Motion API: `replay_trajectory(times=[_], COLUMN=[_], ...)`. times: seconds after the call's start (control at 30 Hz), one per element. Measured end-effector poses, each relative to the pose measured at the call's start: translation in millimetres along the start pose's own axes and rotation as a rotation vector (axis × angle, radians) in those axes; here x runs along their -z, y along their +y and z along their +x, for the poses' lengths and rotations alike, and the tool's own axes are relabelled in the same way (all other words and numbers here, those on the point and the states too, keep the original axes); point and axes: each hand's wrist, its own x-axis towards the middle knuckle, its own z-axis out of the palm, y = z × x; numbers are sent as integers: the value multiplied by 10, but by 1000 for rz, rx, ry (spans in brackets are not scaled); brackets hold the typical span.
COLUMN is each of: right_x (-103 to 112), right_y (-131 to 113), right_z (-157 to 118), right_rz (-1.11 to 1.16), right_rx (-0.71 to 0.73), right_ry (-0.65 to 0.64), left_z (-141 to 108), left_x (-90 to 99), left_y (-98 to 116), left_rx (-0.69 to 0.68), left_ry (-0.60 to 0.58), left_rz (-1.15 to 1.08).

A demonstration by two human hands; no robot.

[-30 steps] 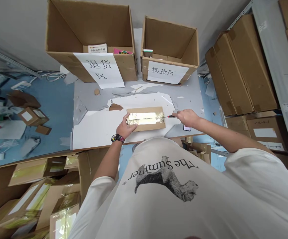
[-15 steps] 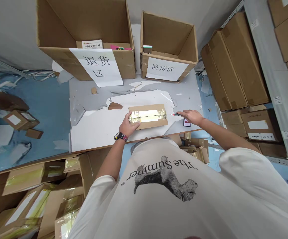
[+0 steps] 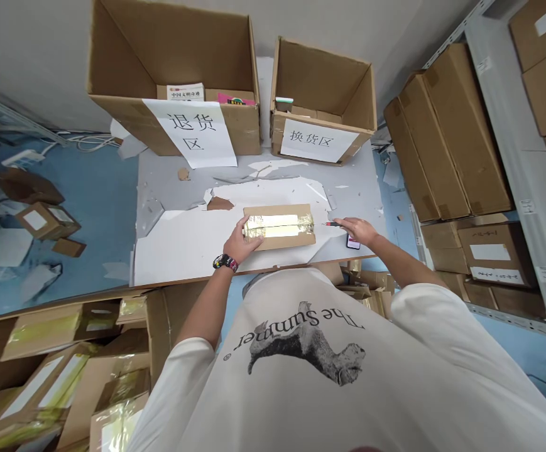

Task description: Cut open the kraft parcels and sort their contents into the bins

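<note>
A flat cardboard box [image 3: 279, 242] with shiny yellowish tape and a white label lies on the white-covered table [image 3: 178, 251]. My left hand [image 3: 242, 242] grips its left end, thumb on top and fingers at the far side. To the right of the box, my right hand [image 3: 360, 230] is closed around a thin tool [image 3: 333, 224] with a red and black handle. The tool's tip points left, a short way from the box's right end. A phone [image 3: 352, 242] lies partly under my right hand.
Two open cartons, a large one [image 3: 159, 125] and a smaller one [image 3: 277, 135], stand at the table's back with paper signs. Large boxes [image 3: 465, 132] fill the right shelf. A carton of taped parcels [image 3: 159, 320] sits at the lower left.
The whole view has shifted slightly. The left hand still grips the box, and the right hand with the tool stays right of it, with its wrist and arm angled a little differently.
</note>
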Motion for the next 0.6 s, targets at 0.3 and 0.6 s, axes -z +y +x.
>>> replay_trajectory(times=[0.3,0.6], right_x=[-595,-898], right_y=[-30,217], right_z=[115,342], right_rz=[65,174], right_rx=[26,47], right_ry=[89,154], left_z=[5,50], left_x=[3,-11], left_y=[-85,-257], left_rx=[61,-7], left_ry=[-6,9], left_rz=[59,-79])
